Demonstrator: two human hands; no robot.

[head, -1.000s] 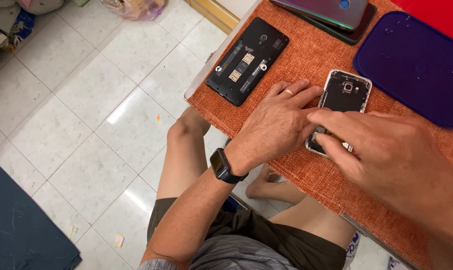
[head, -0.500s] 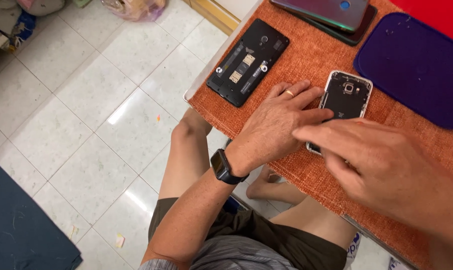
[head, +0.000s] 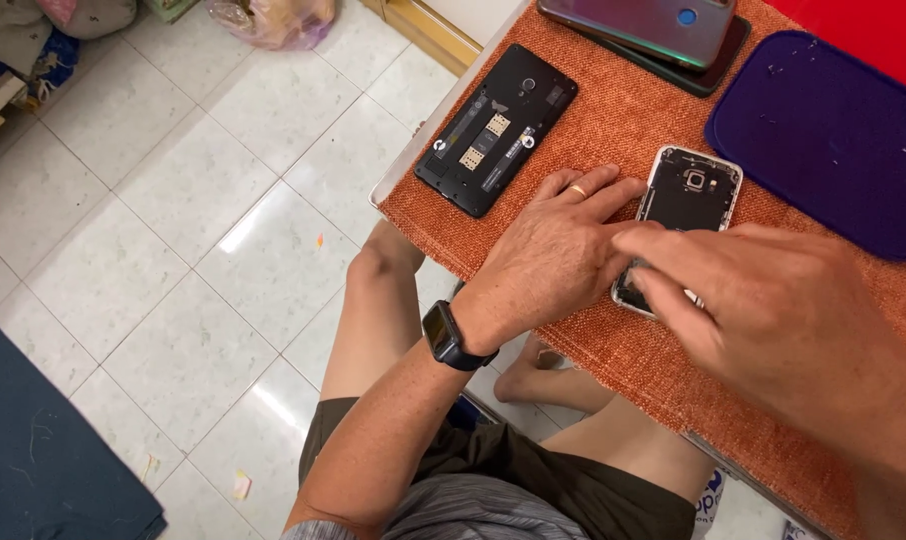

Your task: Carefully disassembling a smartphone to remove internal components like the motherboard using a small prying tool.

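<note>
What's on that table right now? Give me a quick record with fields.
Surface: orange woven mat
Left hand: flat on the mat, fingertips against the silver-framed opened phone, ring on one finger
Right hand: fingers over the phone's lower end
Wrist: dark watch on the left arm
Nearby: black phone with back removed, dark blue pad, stacked phones at the top

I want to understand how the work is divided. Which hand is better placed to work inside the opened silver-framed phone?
Probably the right hand: its fingertips already lie over the lower part of the opened phone. The left hand rests flat on the orange cloth at the phone's edge, apparently steadying it.
</note>
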